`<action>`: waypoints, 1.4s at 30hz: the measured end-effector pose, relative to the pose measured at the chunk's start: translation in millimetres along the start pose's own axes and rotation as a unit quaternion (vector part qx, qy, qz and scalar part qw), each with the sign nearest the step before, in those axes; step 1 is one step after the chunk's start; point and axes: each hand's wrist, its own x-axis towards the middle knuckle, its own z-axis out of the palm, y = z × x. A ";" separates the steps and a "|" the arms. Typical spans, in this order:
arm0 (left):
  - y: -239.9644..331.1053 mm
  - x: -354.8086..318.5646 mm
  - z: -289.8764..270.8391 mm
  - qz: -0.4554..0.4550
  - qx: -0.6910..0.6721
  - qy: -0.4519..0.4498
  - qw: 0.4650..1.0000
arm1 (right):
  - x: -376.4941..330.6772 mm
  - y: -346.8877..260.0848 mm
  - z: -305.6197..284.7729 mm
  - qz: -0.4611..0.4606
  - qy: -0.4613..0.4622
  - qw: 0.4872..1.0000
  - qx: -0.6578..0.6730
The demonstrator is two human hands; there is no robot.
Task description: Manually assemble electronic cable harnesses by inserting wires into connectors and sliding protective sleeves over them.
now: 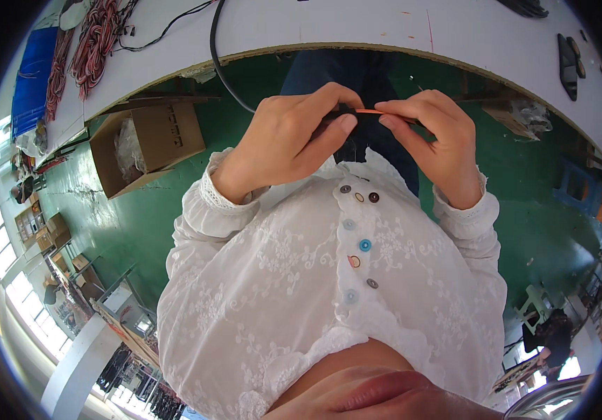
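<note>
Right below the table (357,28) edge, both hands are up together, working on a thin orange wire (369,111). Left hand (290,136) has its grip closed around a small black piece (343,112), thumb pressed against it, and a black cable (218,63) runs from there up onto the table. Right hand (430,136) is pinching the orange wire between thumb and fingertips, so that grip is closed too. The wire sits level between the two hands, above the white lace blouse (301,280) with its mixed coloured buttons. Off to the left, an open cardboard box (150,143) sits on the green floor (147,224), and a bunch of red wires (94,42) lies on the table's far left.
</note>
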 end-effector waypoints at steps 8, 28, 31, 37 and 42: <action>-8.0 -0.9 5.1 0.111 0.051 -0.007 0.992 | 1.5 1.0 -5.4 0.088 -0.076 0.988 0.104; -11.1 3.1 15.9 0.090 0.064 0.033 0.993 | 2.0 -0.9 5.7 0.181 -0.045 0.952 0.241; -15.3 -0.6 12.2 0.074 0.047 0.031 0.996 | -1.5 10.8 4.5 0.110 -0.028 0.979 0.168; -10.0 4.4 8.2 0.066 0.054 0.009 0.996 | 3.1 2.8 4.8 0.092 -0.018 0.989 0.116; -6.4 -3.0 7.6 0.060 0.067 0.001 0.996 | 2.6 4.6 7.8 0.027 -0.029 0.996 0.086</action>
